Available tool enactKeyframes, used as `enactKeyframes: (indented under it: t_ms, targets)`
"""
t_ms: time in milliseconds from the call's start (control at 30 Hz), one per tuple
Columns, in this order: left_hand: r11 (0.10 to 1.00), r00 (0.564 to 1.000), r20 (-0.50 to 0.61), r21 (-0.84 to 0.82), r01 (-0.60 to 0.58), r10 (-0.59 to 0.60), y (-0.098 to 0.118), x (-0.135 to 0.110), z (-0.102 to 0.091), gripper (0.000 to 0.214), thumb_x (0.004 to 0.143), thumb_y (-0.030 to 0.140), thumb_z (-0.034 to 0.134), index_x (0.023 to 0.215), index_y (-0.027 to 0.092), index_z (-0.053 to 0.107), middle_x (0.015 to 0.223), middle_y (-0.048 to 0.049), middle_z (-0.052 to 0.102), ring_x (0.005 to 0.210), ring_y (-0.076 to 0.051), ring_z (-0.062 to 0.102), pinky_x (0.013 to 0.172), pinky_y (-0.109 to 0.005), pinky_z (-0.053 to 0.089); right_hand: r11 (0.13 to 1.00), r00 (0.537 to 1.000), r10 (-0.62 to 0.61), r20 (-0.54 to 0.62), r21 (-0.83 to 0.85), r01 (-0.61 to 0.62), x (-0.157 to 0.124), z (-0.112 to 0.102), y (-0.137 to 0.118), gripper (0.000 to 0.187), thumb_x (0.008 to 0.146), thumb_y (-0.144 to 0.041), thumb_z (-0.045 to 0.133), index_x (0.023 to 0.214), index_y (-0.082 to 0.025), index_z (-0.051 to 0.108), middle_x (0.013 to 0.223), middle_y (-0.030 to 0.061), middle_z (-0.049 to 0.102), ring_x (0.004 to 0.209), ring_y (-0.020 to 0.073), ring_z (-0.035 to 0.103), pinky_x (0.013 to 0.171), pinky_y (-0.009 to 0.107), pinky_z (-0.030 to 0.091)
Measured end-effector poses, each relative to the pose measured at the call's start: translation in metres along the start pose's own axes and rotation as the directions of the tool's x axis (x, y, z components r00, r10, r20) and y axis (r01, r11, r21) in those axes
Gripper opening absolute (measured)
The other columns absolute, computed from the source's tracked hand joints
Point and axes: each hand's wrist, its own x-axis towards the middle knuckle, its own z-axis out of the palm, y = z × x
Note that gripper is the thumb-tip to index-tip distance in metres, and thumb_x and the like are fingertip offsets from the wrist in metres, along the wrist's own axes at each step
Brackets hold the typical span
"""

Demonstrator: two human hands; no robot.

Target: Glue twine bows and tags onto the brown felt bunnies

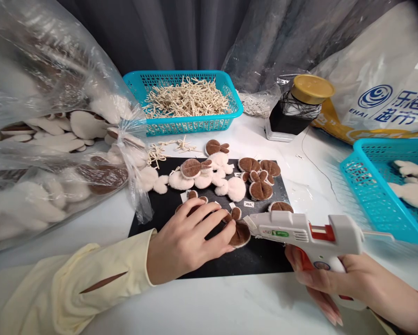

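Observation:
My left hand (191,237) is over the black mat (261,258), its thumb and index finger closed on the edge of a brown plush rabbit-head piece (241,235); the other fingers spread over more pieces, partly hiding them. My right hand (334,279) is wrapped around the handle of a white hot glue gun (299,228), fingers by its orange trigger. The gun's nozzle points left, close beside the brown piece; whether it touches is unclear. White plush pieces (235,188) and other brown plush pieces (261,190) lie farther back, with small printed labels (248,204) among them.
A blue basket (191,125) of cream cord loops (191,100) stands behind. At left bulges a clear plastic bag (72,163) of plush pieces. A gold-lidded jar (294,111) wound with dark thread stands back right, near another blue basket (372,195) and a printed bag (379,83).

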Motion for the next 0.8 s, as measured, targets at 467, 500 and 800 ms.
enactKeyframes:
  t_ms: [467, 500, 800]
  targets:
    - [0.997, 0.997, -0.060, -0.068, 0.041, -0.045, 0.0004, 0.0020, -0.0005, 0.028, 0.084, 0.031, 0.058, 0.098, 0.007, 0.060, 0.092, -0.0099, 0.072, 0.088, -0.023, 0.066, 0.079, -0.039, 0.044, 0.997, 1.000, 0.004, 0.006, 0.082, -0.004, -0.0010, 0.0028, -0.0063, 0.022, 0.076, -0.036, 0.054, 0.061, -0.021, 0.045, 0.045, -0.0048, 0.049, 0.042, 0.0108, 0.043, 0.047, 0.023, 0.033]
    - [0.995, 0.996, -0.067, -0.088, 0.057, -0.063, 0.0002, 0.0022, -0.0008, 0.029, 0.083, 0.032, 0.059, 0.098, 0.007, 0.060, 0.091, -0.0101, 0.072, 0.087, -0.024, 0.066, 0.078, -0.039, 0.044, 0.996, 1.000, 0.011, 0.005, 0.090, -0.011, -0.0006, 0.0028, -0.0056, 0.022, 0.075, -0.036, 0.054, 0.063, -0.021, 0.045, 0.045, -0.0051, 0.049, 0.042, 0.0106, 0.043, 0.046, 0.023, 0.033]
    - [0.836, 0.908, -0.130, -0.459, 0.301, -0.399, -0.0066, 0.0029, -0.0092, 0.011, 0.077, 0.011, 0.064, 0.085, 0.016, 0.057, 0.084, -0.0050, 0.070, 0.087, -0.019, 0.063, 0.077, -0.034, 0.045, 0.999, 0.999, 0.038, 0.023, 0.008, -0.038, -0.0002, 0.0011, -0.0068, 0.023, 0.080, -0.037, 0.050, 0.066, -0.020, 0.042, 0.045, -0.0047, 0.050, 0.045, 0.0111, 0.045, 0.052, 0.024, 0.036]
